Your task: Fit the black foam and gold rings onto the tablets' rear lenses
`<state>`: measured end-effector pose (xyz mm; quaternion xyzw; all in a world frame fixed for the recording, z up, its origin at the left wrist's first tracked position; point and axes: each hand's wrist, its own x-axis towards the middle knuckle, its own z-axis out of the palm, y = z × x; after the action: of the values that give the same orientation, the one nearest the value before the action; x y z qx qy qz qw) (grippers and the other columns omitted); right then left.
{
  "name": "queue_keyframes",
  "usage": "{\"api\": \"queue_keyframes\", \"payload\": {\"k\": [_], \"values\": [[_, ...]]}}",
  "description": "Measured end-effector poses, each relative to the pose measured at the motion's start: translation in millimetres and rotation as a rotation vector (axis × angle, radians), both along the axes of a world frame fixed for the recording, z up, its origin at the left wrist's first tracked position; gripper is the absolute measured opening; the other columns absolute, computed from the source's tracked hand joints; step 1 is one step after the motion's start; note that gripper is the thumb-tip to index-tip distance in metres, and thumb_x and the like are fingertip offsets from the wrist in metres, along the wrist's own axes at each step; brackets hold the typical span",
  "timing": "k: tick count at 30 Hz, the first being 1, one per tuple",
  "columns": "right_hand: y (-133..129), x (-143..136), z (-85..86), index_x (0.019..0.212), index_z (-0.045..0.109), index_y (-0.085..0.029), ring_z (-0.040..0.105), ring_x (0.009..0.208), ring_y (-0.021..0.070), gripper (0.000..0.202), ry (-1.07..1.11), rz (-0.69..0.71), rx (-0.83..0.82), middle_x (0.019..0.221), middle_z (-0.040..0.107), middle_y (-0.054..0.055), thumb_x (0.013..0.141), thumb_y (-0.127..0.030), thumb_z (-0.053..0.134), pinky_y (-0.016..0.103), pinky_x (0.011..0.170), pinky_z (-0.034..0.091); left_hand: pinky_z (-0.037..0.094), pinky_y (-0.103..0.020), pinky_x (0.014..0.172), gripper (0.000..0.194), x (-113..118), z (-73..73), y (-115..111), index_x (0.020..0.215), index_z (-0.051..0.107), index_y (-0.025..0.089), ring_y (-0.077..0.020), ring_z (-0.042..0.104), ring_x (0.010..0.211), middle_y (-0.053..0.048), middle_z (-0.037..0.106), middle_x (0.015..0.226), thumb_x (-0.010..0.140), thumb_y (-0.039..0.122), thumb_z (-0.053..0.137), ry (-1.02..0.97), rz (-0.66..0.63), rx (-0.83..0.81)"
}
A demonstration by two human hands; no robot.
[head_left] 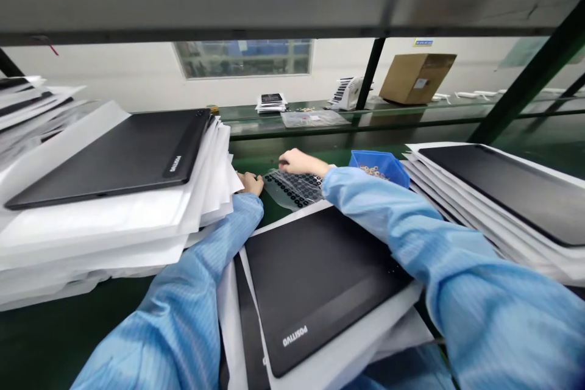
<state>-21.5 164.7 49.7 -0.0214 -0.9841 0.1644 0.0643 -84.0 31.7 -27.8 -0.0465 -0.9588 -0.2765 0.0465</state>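
A clear sheet with rows of black rings (pixel 299 187) lies on the green surface beyond the middle stack. My left hand (pixel 251 183) is at its left edge, fingers curled, with what they hold too small to make out. Over the sheet's upper edge is my right hand (pixel 299 162), its fingers pinched together; any small piece between them cannot be made out. Nearest me, a black panel marked POSITIVO (pixel 320 280) tops a stack with white sheets between the panels. My right sleeve passes over its far right corner.
Left of my arms stands a tall stack topped by a black panel (pixel 123 152). Another stack (pixel 507 186) is at the right, beside a blue bin (pixel 381 166) of small rings. A cardboard box (pixel 415 78) rests on the back shelf. A beam (pixel 274 9) crosses overhead.
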Motion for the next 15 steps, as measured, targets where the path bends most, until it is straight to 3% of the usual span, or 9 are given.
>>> {"api": "queue_keyframes", "payload": {"k": [3, 8, 15], "values": [[-25, -18, -24.4, 0.069, 0.065, -0.012, 0.062, 0.071, 0.0159, 0.004, -0.062, 0.034, 0.005, 0.069, 0.065, 0.006, 0.069, -0.012, 0.069, 0.021, 0.066, 0.045, 0.048, -0.047, 0.091, 0.032, 0, 1.5, -2, 0.118, 0.056, 0.017, -0.0246, 0.056, 0.109, -0.01, 0.055, 0.124, 0.09, 0.033, 0.058, -0.03, -0.048, -0.017], [-30, -18, -53.3, 0.075, 0.065, -0.011, 0.06, 0.068, 0.0148, 0.012, -0.093, 0.017, -0.017, 0.071, 0.064, 0.005, 0.07, -0.019, 0.072, 0.024, 0.063, 0.045, 0.049, -0.045, 0.089, 0.032, 0, 4.5, -3, 0.118, 0.056, 0.017, -0.0236, 0.057, 0.106, -0.01, 0.056, 0.123, 0.091, 0.033, 0.057, -0.079, -0.098, 0.008], [-23, -7, -48.2, 0.078, 0.065, -0.009, 0.061, 0.075, 0.0121, 0.008, -0.074, 0.019, -0.097, 0.075, 0.065, 0.002, 0.078, -0.018, 0.067, 0.027, 0.074, 0.049, 0.051, -0.041, 0.085, 0.028, 3, 8.6, -2, 0.114, 0.058, 0.017, -0.022, 0.059, 0.101, -0.008, 0.058, 0.117, 0.09, 0.033, 0.057, -0.15, -0.202, 0.108]]}}
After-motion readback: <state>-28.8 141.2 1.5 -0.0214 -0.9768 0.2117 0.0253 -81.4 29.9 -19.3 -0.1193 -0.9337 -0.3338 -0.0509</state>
